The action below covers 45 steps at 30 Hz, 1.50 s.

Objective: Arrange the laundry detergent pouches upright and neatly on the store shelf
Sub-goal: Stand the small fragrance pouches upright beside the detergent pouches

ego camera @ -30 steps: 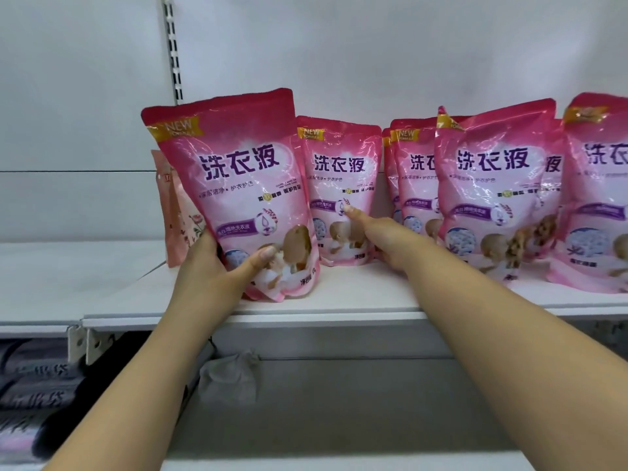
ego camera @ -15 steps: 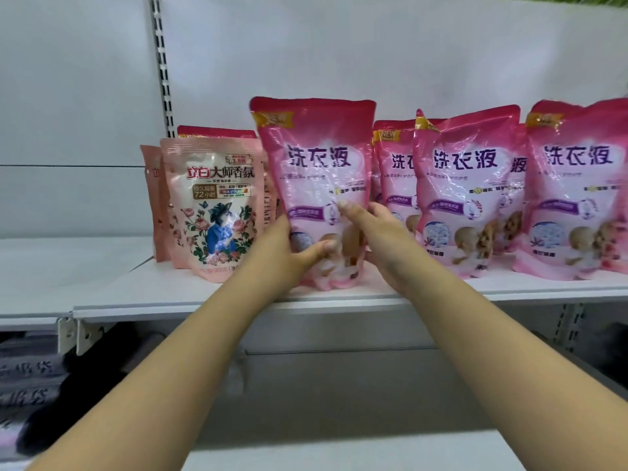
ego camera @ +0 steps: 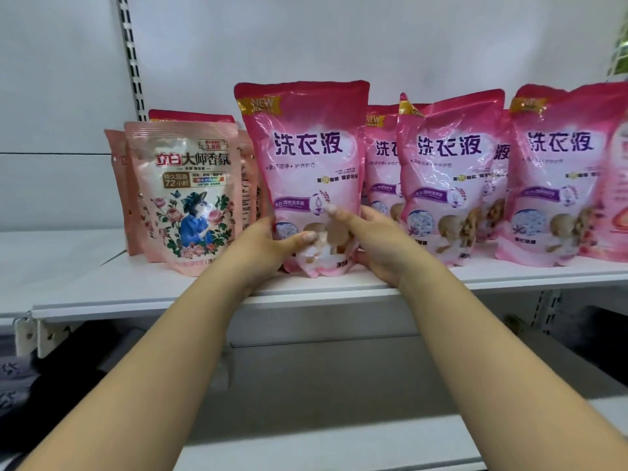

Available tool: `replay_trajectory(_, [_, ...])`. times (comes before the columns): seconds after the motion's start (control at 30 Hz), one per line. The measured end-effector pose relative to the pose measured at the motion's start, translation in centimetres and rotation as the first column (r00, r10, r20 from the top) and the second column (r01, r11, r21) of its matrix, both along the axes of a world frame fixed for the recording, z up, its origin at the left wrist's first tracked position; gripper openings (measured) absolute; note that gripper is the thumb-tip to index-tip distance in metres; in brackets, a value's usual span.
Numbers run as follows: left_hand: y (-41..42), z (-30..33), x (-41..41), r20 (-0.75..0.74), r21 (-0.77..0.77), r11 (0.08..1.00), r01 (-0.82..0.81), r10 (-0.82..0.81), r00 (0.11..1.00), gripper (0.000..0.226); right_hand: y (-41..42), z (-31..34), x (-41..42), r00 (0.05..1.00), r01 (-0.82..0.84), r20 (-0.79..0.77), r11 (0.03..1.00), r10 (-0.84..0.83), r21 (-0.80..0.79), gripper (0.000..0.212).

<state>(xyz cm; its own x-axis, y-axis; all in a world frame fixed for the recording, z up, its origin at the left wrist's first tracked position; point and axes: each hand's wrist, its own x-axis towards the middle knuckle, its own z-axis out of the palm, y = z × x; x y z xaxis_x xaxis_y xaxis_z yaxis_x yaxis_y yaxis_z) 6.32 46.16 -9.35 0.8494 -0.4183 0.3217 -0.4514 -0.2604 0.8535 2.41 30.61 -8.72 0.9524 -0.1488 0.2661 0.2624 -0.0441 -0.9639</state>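
Note:
A pink detergent pouch (ego camera: 302, 158) stands upright at the front of the white shelf (ego camera: 204, 294). My left hand (ego camera: 268, 246) grips its lower left side, thumb across the front. My right hand (ego camera: 370, 243) grips its lower right side, thumb on the front too. To its right stand more pink pouches: one close by (ego camera: 448, 164) and another (ego camera: 560, 171) at the right edge, with others partly hidden behind them. Behind the held pouch, a further pink pouch (ego camera: 380, 154) peeks out.
Left of the held pouch stands a peach floral pouch (ego camera: 190, 195) with several like it behind. A slotted upright (ego camera: 131, 56) runs up the white back wall. Dark packages (ego camera: 20, 385) lie on a lower shelf at the left.
The pink pouch moved right, from in front of the peach pouches to beside the other pink ones. My right hand, earlier reaching toward a rear pouch, now grips it too.

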Motion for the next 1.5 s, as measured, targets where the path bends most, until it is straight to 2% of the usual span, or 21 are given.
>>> replay_trajectory(0.03, [0.1, 0.0, -0.1, 0.005, -0.003, 1.000, -0.004, 0.004, 1.000, 0.041, -0.1, -0.1, -0.1, 1.000, -0.005, -0.005, 1.000, 0.004, -0.012, 0.009])
replay_trajectory(0.07, [0.2, 0.1, -0.2, -0.004, -0.013, 1.000, 0.001, -0.001, 1.000, 0.045, -0.3, -0.2, 0.0, 1.000, -0.007, 0.002, 1.000, 0.007, -0.013, 0.004])
replay_trajectory(0.2, [0.6, 0.2, -0.4, -0.096, -0.082, 0.995, 0.064, -0.072, 0.993, 0.089, -0.3, -0.3, 0.0, 0.998, 0.037, 0.045, 0.999, -0.037, -0.010, 0.007])
replay_trajectory(0.27, [0.7, 0.0, -0.3, -0.097, -0.063, 0.997, 0.047, -0.053, 0.994, 0.080, -0.2, -0.4, 0.1, 0.996, 0.066, 0.067, 0.998, -0.065, -0.012, 0.009])
replay_trajectory(0.37, [0.5, -0.1, -0.1, -0.071, -0.028, 1.000, 0.007, -0.009, 0.997, 0.035, -0.2, -0.6, 0.5, 0.989, 0.129, 0.073, 0.991, -0.126, -0.042, 0.013])
replay_trajectory(0.43, [0.4, -0.2, -0.2, -0.062, -0.026, 1.000, -0.012, 0.011, 0.998, 0.022, -0.3, -0.7, 0.7, 0.988, 0.139, 0.072, 0.989, -0.135, -0.054, 0.012])
replay_trajectory(0.67, [0.3, -0.1, -0.6, -0.077, -0.041, 0.997, -0.060, 0.057, 0.995, 0.019, -0.4, -0.9, 1.1, 0.989, 0.134, 0.077, 0.990, -0.130, -0.053, 0.012])
replay_trajectory(0.77, [0.0, -0.2, -1.1, 0.063, 0.087, 0.982, -0.165, 0.160, 0.985, 0.023, -0.4, -0.8, 1.0, 0.988, 0.146, 0.063, 0.988, -0.142, -0.059, 0.013])
replay_trajectory(0.87, [-0.1, -0.3, -1.6, 0.200, 0.216, 0.936, -0.277, 0.235, 0.951, 0.035, -0.4, -0.7, 0.8, 0.985, 0.172, 0.046, 0.981, -0.168, -0.087, 0.015])
replay_trajectory(0.97, [0.9, -0.1, -2.7, 0.263, 0.267, 0.929, -0.257, 0.186, 0.947, 0.044, 0.2, -0.4, -0.4, 0.985, 0.167, 0.057, 0.979, -0.162, -0.115, 0.016])
replay_trajectory(1.03, [2.2, -0.2, -3.5, 0.298, 0.306, 0.926, -0.223, 0.129, 0.946, 0.055, 0.6, -0.2, -1.4, 0.980, 0.199, 0.064, 0.963, -0.190, -0.183, 0.026])
replay_trajectory(1.07, [3.4, -0.2, -3.7, 0.325, 0.289, 0.934, -0.209, 0.110, 0.939, 0.055, 0.9, -0.2, -1.8, 0.968, 0.250, 0.085, 0.945, -0.237, -0.212, 0.036])
replay_trajectory(1.13, [5.9, -0.2, -4.0, 0.393, 0.166, 0.965, -0.205, 0.126, 0.911, 0.041, 1.6, -0.4, -3.0, 0.899, 0.424, 0.210, 0.882, -0.384, -0.203, 0.052])
replay_trajectory(1.2, [8.5, 0.1, -3.8, 0.430, -0.019, 0.976, -0.219, 0.206, 0.879, 0.021, 3.6, -0.7, -4.6, 0.791, 0.556, 0.354, 0.827, -0.499, -0.079, 0.045])
replay_trajectory(1.27, [11.1, 0.7, -2.7, 0.433, -0.170, 0.948, -0.270, 0.318, 0.843, 0.014, 6.7, -1.0, -5.4, 0.750, 0.551, 0.426, 0.834, -0.506, 0.019, 0.033])
replay_trajectory(1.3, [12.3, 0.9, -2.0, 0.431, -0.211, 0.930, -0.301, 0.365, 0.825, 0.021, 8.5, -1.1, -5.3, 0.763, 0.516, 0.442, 0.856, -0.472, 0.025, 0.029])
replay_trajectory(1.37, [14.0, 1.3, 0.0, 0.412, -0.205, 0.905, -0.373, 0.425, 0.806, 0.049, 11.3, -1.2, -4.2, 0.810, 0.473, 0.429, 0.878, -0.399, -0.077, 0.037])
replay_trajectory(1.43, [15.3, 1.8, 1.8, 0.332, -0.134, 0.896, -0.424, 0.444, 0.832, 0.075, 13.5, -0.4, -2.2, 0.871, 0.435, 0.339, 0.879, -0.355, -0.196, 0.054])
replay_trajectory(1.5, [15.8, 2.8, 3.4, 0.190, -0.088, 0.910, -0.406, 0.415, 0.890, 0.092, 14.6, 0.5, 0.5, 0.927, 0.364, 0.188, 0.903, -0.326, -0.230, 0.069])
